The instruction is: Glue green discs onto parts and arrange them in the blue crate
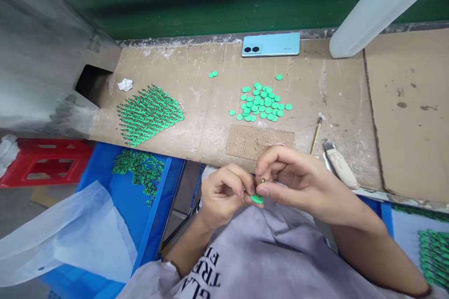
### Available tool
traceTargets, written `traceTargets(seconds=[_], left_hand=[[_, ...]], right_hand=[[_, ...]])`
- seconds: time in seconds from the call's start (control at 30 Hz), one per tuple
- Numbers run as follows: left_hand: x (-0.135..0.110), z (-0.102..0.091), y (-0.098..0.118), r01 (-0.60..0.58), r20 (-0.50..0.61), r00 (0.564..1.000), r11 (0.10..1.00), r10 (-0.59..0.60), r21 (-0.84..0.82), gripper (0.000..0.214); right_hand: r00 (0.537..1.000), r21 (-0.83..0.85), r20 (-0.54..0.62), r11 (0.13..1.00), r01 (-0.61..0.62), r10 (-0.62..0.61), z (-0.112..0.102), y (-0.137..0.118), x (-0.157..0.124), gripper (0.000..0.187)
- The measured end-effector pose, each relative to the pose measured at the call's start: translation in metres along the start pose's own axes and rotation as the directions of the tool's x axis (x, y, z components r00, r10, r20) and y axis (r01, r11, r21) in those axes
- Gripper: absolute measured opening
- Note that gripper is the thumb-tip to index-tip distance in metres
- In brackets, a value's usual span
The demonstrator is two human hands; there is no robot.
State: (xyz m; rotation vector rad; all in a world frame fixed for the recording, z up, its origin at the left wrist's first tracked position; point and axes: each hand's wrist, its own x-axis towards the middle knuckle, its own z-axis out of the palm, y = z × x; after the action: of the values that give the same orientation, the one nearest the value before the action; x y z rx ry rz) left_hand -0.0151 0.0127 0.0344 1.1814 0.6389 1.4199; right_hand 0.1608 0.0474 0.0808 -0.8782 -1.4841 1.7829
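Low in front of my body, my left hand (228,191) is closed, pinching the edge of a small round green disc (257,199). Just above that disc, the thumb and forefinger of my right hand (291,180) close on a tiny brass-coloured piece (262,181); whether it is joined to the disc cannot be made out. Past my hands lies a loose pile of flat green discs (264,103) on the cardboard-covered bench. Farther left, many green discs with dark upright stems (150,114) stand in tight slanting rows.
A small brown board (259,141) lies before my hands. At right are a thin brush (316,135), a cutter knife (339,164) and a white tube (379,9). A light-blue phone (277,46) rests at the back. A blue crate (140,224) sits lower left, near a red stool (49,161).
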Motion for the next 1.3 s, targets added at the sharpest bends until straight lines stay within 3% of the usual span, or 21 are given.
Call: traceTargets(seconds=[0.2,0.73,0.97,1.3], left_hand=[[0.002,0.001,-0.001,0.071,0.001,0.997,0.994,-0.071,-0.086,0.032],[0.001,0.002,-0.004,-0.041,-0.029,0.999,0.999,0.040,-0.021,0.038],[-0.001,0.003,-0.003,-0.041,-0.027,0.999,0.999,0.041,0.006,0.032],[-0.004,0.003,-0.003,-0.005,-0.013,1.000,0.999,0.005,-0.040,0.040]], right_hand=[[0.999,0.084,0.024,0.995,-0.046,0.044,0.000,0.005,0.001,0.024],[1.000,0.109,0.015,0.994,-0.008,0.006,0.001,0.000,0.004,0.022],[0.999,0.129,-0.021,0.991,0.036,-0.034,0.003,0.004,0.003,0.020],[0.994,0.213,0.013,0.971,0.107,-0.112,0.003,0.014,-0.001,0.015]])
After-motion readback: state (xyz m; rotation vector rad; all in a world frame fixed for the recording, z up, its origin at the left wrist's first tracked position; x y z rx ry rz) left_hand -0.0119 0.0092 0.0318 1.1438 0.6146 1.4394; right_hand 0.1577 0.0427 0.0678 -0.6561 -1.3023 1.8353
